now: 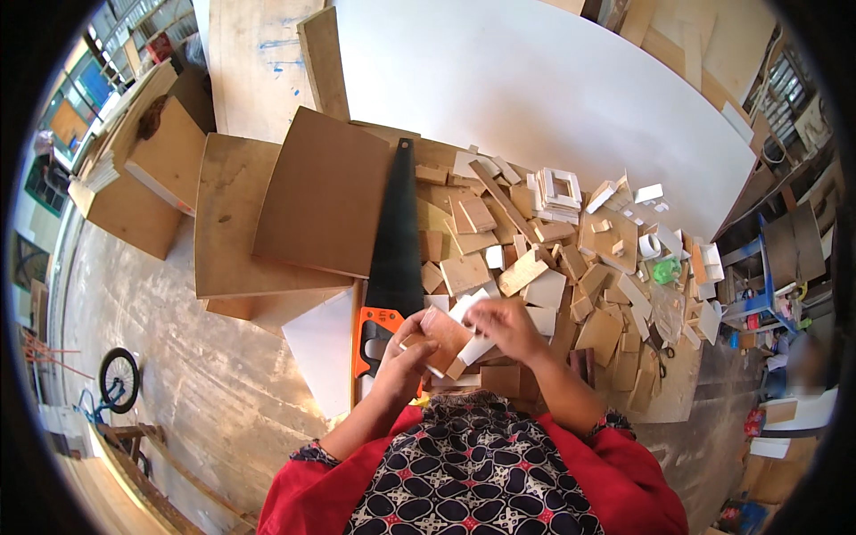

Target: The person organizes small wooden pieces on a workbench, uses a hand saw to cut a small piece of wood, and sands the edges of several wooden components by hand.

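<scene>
My left hand [403,364] is closed around a small brown wooden piece with pale edges [448,335], held in front of my chest. Just to the right, my right hand [510,328] has its fingers curled together at the top of that piece. White flat pieces [465,306] show by its fingertips; whether the fingers grip one of them is hard to make out. A handsaw [392,241] with an orange and black handle lies left of my hands, blade pointing away.
Several wood offcuts [464,275] cover the bench beyond and right of my hands. White square frames [560,189] sit stacked among them. Brown boards [323,192] lie left of the saw. A large white sheet [553,89] spans the back. Scissors [663,357] lie at right.
</scene>
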A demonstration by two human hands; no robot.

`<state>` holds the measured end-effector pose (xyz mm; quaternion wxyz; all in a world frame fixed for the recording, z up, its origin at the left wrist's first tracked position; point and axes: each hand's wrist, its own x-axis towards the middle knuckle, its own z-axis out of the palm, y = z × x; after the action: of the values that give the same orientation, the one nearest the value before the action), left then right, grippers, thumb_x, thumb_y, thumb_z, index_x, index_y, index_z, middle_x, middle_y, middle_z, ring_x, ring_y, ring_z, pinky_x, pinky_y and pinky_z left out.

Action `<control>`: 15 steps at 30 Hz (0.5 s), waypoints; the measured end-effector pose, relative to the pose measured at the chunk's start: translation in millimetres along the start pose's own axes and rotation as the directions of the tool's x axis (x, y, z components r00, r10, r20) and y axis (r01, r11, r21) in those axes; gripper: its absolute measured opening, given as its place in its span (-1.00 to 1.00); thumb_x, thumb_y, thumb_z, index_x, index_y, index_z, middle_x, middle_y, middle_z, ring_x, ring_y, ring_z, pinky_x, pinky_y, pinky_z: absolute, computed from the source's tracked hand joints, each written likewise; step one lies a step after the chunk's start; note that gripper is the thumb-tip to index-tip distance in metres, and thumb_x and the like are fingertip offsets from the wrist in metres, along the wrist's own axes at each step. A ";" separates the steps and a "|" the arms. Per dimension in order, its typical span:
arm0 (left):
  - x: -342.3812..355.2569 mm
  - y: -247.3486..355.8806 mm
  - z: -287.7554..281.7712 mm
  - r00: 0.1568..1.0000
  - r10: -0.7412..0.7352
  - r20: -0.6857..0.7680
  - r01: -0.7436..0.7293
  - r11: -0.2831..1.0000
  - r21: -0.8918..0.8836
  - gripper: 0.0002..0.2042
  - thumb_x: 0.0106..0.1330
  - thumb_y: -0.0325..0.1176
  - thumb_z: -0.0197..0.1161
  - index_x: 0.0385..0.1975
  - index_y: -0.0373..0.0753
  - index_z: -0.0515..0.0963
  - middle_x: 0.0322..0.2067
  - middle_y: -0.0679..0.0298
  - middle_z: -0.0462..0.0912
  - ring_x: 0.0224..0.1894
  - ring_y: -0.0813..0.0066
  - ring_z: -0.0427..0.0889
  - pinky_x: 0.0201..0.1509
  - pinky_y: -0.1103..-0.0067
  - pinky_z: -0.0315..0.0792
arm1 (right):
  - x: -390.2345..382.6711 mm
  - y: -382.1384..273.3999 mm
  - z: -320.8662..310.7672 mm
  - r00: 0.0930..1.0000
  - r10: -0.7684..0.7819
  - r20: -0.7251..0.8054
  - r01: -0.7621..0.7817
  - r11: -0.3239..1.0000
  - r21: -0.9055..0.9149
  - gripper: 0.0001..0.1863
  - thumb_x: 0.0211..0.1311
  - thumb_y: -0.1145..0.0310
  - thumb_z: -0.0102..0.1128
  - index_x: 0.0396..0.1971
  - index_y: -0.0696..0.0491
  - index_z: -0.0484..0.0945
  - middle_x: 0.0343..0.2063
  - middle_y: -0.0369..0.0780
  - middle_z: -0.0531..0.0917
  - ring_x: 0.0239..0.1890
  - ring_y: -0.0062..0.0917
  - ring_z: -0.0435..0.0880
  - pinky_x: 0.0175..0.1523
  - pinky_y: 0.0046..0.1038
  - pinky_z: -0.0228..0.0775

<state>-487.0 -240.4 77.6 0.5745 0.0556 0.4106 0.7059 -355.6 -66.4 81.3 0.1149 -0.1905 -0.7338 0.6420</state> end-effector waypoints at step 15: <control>-46.3 -8.8 -38.6 0.995 0.064 -0.079 -0.070 0.995 -0.076 -0.51 0.13 -0.38 0.20 0.10 -0.31 0.33 -0.03 0.20 0.47 0.06 0.37 0.47 0.16 0.47 0.34 | 141.5 -3.6 -57.5 0.918 0.121 -0.377 -0.396 0.289 -0.871 -0.57 0.05 0.20 0.23 -0.02 -0.07 0.55 0.07 -0.16 0.50 0.20 -0.15 0.35 0.20 -0.10 0.24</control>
<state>-486.0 -300.0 64.8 0.5361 0.0200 0.4021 0.7420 -459.8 45.3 82.7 -0.0346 -0.4135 -0.9059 0.0849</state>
